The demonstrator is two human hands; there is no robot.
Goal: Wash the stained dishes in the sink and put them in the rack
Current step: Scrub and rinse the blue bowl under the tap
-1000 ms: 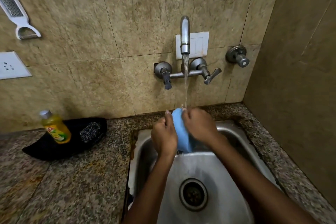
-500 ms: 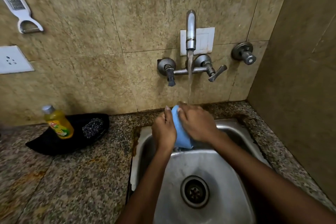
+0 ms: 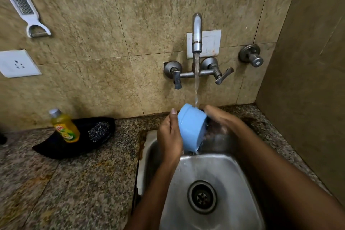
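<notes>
While water runs from the wall tap [image 3: 197, 33] onto its rim, a light-blue bowl [image 3: 191, 127] hangs tilted on edge above the steel sink [image 3: 214, 170] — left hand [image 3: 169, 136] clamped on its outer side, right hand [image 3: 219, 117] curled at its mouth; that grip is blurred, contact unclear

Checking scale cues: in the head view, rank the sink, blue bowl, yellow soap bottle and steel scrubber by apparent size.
1. sink
2. blue bowl
3. yellow soap bottle, close to the bowl; unsure
4. steel scrubber
</notes>
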